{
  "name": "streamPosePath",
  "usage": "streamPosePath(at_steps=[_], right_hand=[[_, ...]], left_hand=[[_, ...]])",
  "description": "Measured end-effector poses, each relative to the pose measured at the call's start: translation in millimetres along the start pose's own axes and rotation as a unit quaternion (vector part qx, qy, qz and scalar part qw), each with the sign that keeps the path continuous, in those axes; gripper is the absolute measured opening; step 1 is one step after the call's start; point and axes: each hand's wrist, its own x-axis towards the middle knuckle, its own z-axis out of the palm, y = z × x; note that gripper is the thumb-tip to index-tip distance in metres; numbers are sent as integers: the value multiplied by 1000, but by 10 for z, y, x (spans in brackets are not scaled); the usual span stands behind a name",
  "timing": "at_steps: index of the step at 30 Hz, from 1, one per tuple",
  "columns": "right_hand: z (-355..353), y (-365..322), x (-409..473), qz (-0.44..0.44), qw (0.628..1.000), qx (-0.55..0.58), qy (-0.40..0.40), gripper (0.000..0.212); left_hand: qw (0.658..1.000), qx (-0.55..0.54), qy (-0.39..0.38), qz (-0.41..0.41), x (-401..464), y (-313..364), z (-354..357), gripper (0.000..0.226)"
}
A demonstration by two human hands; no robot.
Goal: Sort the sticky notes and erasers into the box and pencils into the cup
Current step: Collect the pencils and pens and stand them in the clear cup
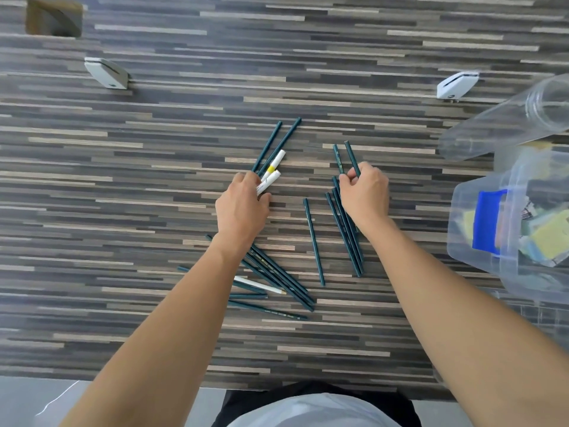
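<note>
Several dark green pencils lie scattered on the striped wooden table (154, 180). My left hand (241, 208) grips a bunch of green and white pencils (272, 163) whose ends point up and right. My right hand (365, 192) pinches two green pencils (345, 157), with more green pencils (348, 235) lying under its wrist. A single pencil (314, 241) lies between my arms. A pile of green pencils with one white pencil (277, 278) sits below my left wrist. The clear cup (505, 124) stands at the right. The clear box (480, 229) holds sticky notes and erasers.
Two white clips (107, 72) (457, 84) sit on the seam at the back of the table. A brown square opening (54, 16) is at the far left corner. The table's front edge runs near my body.
</note>
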Motion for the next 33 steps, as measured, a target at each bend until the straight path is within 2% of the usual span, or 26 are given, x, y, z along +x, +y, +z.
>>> streamPosePath(at_steps=[9,14,22,28,33], right_hand=[[92,18,64,-9,999,-33,5,14],[48,67,-19,-14,999,-44,12,14],[-40,234,-236,-11,1000,-23,-17,37],[-67,387,-419,14,999,39,-30,18],[-74,447,-524,18,999,-6,-35,15]], left_hand=[[1000,8,-14,3,38,22,57,16],[999,-27,-7,15,-23,60,36,10],[990,-139,22,7,-78,-37,-73,16],[986,-152,59,-35,46,-208,-145,13],[993,-108,42,-36,182,-256,-183,13]])
